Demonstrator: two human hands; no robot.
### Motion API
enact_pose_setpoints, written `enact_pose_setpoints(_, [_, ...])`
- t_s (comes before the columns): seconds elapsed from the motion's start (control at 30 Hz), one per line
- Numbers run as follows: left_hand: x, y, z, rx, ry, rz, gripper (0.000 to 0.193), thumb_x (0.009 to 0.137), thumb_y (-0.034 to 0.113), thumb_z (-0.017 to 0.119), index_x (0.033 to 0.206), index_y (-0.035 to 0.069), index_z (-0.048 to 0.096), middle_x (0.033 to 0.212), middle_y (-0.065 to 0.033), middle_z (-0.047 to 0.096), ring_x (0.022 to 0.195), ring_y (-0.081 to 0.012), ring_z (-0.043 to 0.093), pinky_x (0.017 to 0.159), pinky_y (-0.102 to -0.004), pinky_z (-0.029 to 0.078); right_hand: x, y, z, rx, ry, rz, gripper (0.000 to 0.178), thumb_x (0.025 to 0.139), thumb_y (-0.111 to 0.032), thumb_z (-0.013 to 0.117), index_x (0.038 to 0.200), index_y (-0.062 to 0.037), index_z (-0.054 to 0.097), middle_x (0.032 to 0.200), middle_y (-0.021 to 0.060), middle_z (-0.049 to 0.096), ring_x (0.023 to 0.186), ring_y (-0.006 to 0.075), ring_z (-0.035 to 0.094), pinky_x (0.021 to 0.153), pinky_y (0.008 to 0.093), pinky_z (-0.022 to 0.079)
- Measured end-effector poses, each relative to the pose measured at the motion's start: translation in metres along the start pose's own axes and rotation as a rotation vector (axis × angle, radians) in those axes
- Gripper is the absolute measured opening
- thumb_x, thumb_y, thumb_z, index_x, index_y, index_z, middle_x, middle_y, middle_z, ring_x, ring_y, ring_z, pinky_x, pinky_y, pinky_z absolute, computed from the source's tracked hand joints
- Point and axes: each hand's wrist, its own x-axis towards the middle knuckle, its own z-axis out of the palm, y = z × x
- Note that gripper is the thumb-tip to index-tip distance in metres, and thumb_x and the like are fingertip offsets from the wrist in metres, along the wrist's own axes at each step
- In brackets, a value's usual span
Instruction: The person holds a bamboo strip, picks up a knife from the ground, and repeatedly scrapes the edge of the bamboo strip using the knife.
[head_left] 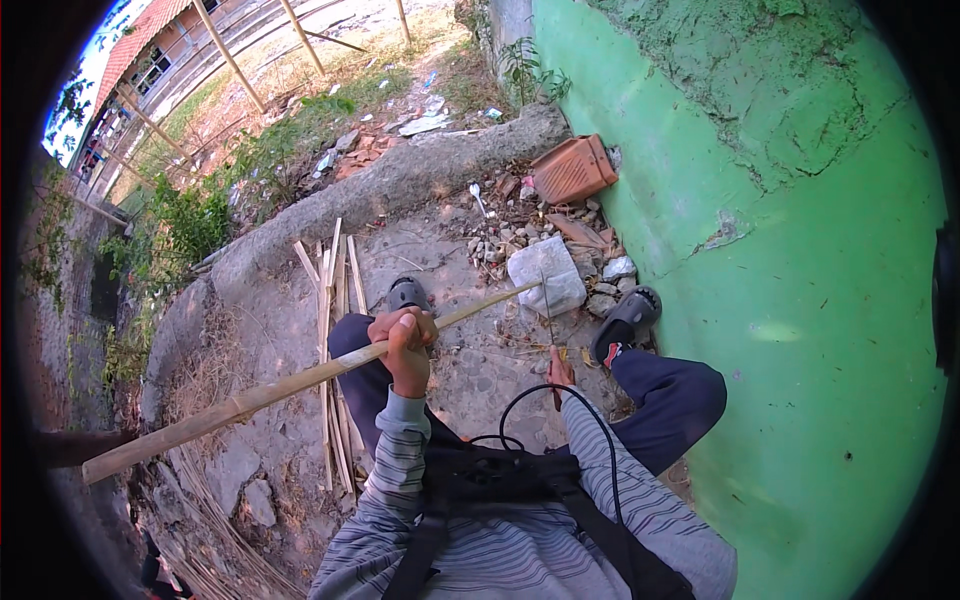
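My left hand [405,348] is closed around a long split bamboo pole [250,398], over my bent left knee. The pole slants from the lower left up to a pale whitish block [560,262], where its thin far end rests or hovers; I cannot tell which. In my right hand [562,378], low between my legs, is a knife [548,318]. Its narrow blade, seen nearly edge-on, points away from me and meets or crosses the pole near the tip. The knife's handle is mostly hidden in the fingers.
Several split bamboo strips [333,340] lie left of my left foot. A green wall [800,400] rises close on the right. Stone rubble [490,245] and an orange-brown clay block [574,170] lie beyond the whitish block. A low concrete kerb [400,175] curves across the far side.
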Motion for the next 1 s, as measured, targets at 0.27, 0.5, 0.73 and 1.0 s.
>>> enact_pose_setpoints(0.27, [0.002, 0.005, 0.001, 0.049, 0.209, -0.036, 0.047, 0.103, 0.024, 0.048, 0.062, 0.011, 0.030, 0.058, -0.0011, 0.029, 0.050, -0.0130, 0.030, 0.048, -0.0294, 0.028, -0.014, -0.046, 0.044, -0.046, -0.034, -0.177, 0.057, 0.087, -0.057, 0.069, 0.062, -0.0071, 0.055, 0.052, 0.0022, 0.051, 0.042, 0.0158, 0.051, 0.041, 0.0337, 0.040])
enact_pose_setpoints(0.5, [0.003, 0.008, 0.015, 0.006, 0.313, -0.044, 0.053, 0.109, 0.043, 0.044, 0.067, 0.012, 0.034, 0.064, -0.0006, 0.031, 0.059, -0.0126, 0.033, 0.058, -0.0290, 0.031, -0.051, -0.098, 0.101, -0.222, -0.123, -0.782, 0.036, 0.084, -0.028, 0.075, 0.068, 0.0007, 0.061, 0.055, 0.0067, 0.056, 0.054, 0.0153, 0.056, 0.056, 0.0348, 0.044])
enact_pose_setpoints(0.73, [-0.003, 0.001, 0.005, -0.027, 0.316, -0.030, 0.054, 0.109, 0.042, 0.044, 0.064, 0.013, 0.030, 0.060, 0.0015, 0.027, 0.054, -0.0103, 0.026, 0.055, -0.0297, 0.028, -0.089, -0.114, 0.107, -0.227, -0.138, -0.831, 0.027, 0.086, -0.023, 0.071, 0.075, 0.0017, 0.066, 0.060, 0.0127, 0.061, 0.055, 0.0185, 0.058, 0.057, 0.0367, 0.045])
enact_pose_setpoints(1.0, [-0.016, -0.001, -0.004, -0.058, 0.285, 0.026, 0.049, 0.108, 0.029, 0.043, 0.064, 0.012, 0.028, 0.056, 0.0013, 0.025, 0.049, -0.0107, 0.022, 0.050, -0.0308, 0.025, -0.074, -0.102, 0.094, -0.301, -0.085, -0.715, 0.029, 0.084, -0.024, 0.072, 0.077, 0.0030, 0.066, 0.063, 0.0177, 0.062, 0.057, 0.0248, 0.060, 0.060, 0.0393, 0.047])
